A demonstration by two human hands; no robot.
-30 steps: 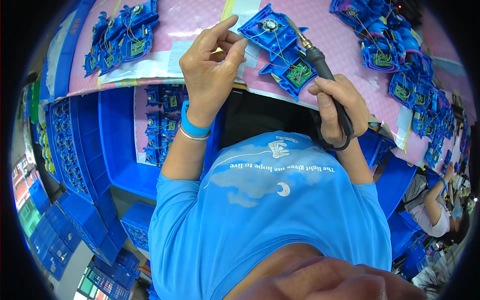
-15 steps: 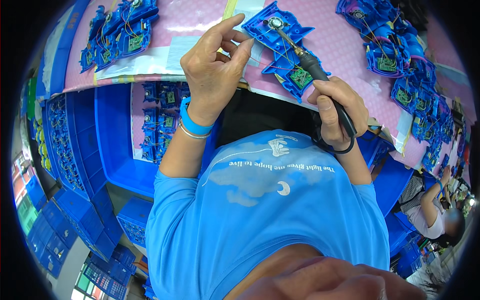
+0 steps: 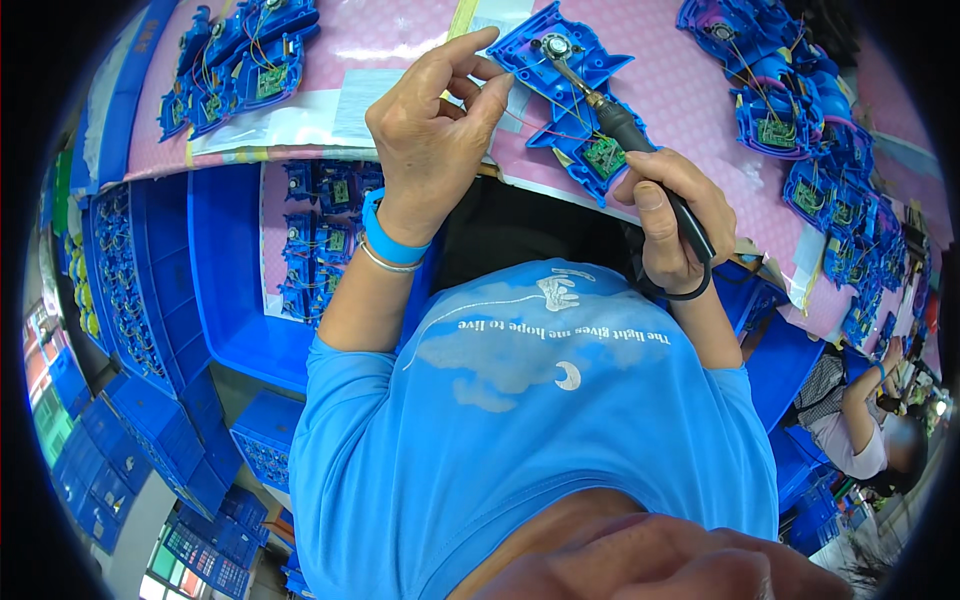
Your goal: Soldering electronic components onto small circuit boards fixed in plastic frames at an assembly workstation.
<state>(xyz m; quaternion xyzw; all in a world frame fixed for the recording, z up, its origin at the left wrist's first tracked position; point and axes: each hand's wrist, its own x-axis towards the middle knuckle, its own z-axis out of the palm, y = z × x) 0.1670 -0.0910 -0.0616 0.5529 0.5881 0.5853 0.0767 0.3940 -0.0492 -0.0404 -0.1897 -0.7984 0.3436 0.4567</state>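
Observation:
In front of me on the table lies an open blue plastic shell (image 3: 575, 85) with a round speaker (image 3: 556, 46) and a green circuit board (image 3: 604, 157) in it. Thin wires run across the shell. My right hand (image 3: 680, 215) is wrapped round the dark handle of a soldering iron (image 3: 622, 125), whose metal tip reaches the speaker's edge. To the left of the shell is my left hand (image 3: 440, 120), its thumb and a finger pinched on a thin wire that leads toward the speaker. The forefinger stretches past the pinch. The wire's end is hard to make out.
More blue shells with boards and wires lie at the table's far left (image 3: 240, 70) and in a row on the right (image 3: 775, 130). Below the table edge on the left stands a blue bin (image 3: 230, 290) holding similar shells. Another person (image 3: 860, 430) is at the far right.
Both hands and the shell sit almost where they were, with only a slight shift in the picture. The iron's tip stays at the speaker.

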